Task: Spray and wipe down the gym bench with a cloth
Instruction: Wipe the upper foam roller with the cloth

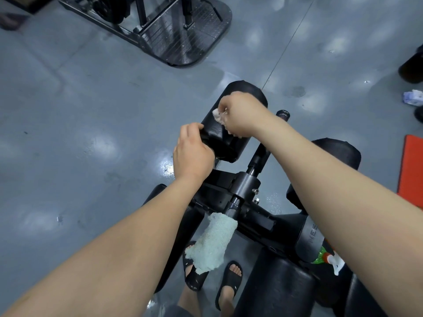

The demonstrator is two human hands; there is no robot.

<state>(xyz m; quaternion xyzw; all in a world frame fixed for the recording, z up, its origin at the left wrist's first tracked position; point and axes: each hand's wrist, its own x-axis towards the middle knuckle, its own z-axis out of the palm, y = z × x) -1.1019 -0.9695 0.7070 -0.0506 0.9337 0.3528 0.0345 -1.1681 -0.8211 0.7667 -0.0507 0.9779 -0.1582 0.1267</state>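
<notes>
— Starting from the left, what are the hands doing?
— The left hand [193,154] has its fingers curled round the near end of the black roller pad [231,145]. The right hand [240,113] is clenched on a small pale cloth [218,116], pressing it against the top of that pad.
— Any containers?
— One bottle [325,257], low on the right. It has a green label and an orange and white top, and it is tucked among the bench's pads, partly behind the right forearm. I cannot tell what is in it.
— And the room?
— A glossy grey floor [91,110] with light reflections, a ridged black metal platform [183,35] far up, and an orange mat [412,170] at the right edge.
— Textures?
— The pads are smooth and cylindrical. A fluffy mint-green towel [214,241] hangs over the dark metal bench frame [246,186], above black sandals [230,282].
</notes>
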